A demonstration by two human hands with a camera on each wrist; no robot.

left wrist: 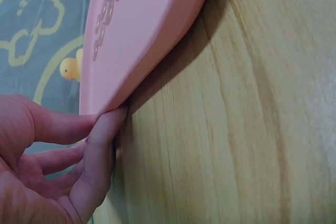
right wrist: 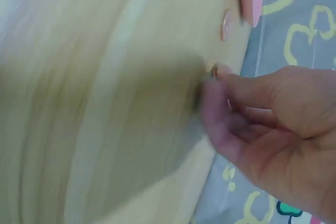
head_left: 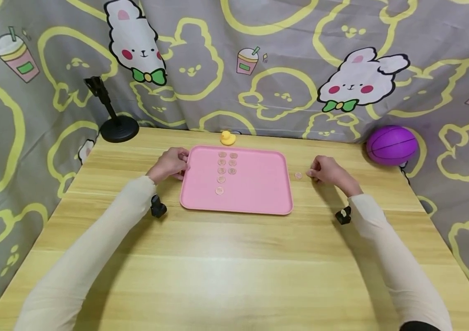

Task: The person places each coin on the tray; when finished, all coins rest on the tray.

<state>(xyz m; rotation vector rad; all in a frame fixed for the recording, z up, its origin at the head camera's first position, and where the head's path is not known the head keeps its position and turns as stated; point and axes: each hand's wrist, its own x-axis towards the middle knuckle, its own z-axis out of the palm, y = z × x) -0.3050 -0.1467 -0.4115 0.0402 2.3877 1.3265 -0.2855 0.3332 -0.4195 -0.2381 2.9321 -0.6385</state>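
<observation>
A pink tray [head_left: 255, 188] lies on the wooden table with several copper-coloured coins [head_left: 220, 191] on it, set out in two columns. At the tray's left end, my left hand [head_left: 171, 163] pinches the rim between thumb and finger; the left wrist view shows this grip closely. Right of the tray, my right hand [head_left: 326, 169] is low over the table. Thumb and finger pinch a coin [right wrist: 214, 71], mostly covered by the fingertips. Another coin [head_left: 298, 175] lies flat on the wood between that hand and the tray.
Behind the tray sits a yellow rubber duck [head_left: 228, 138]. A black stand [head_left: 119, 128] with a round base is at the back left, and a purple ball [head_left: 392, 145] at the back right. A patterned grey curtain [head_left: 276, 110] hangs behind the table [head_left: 218, 276].
</observation>
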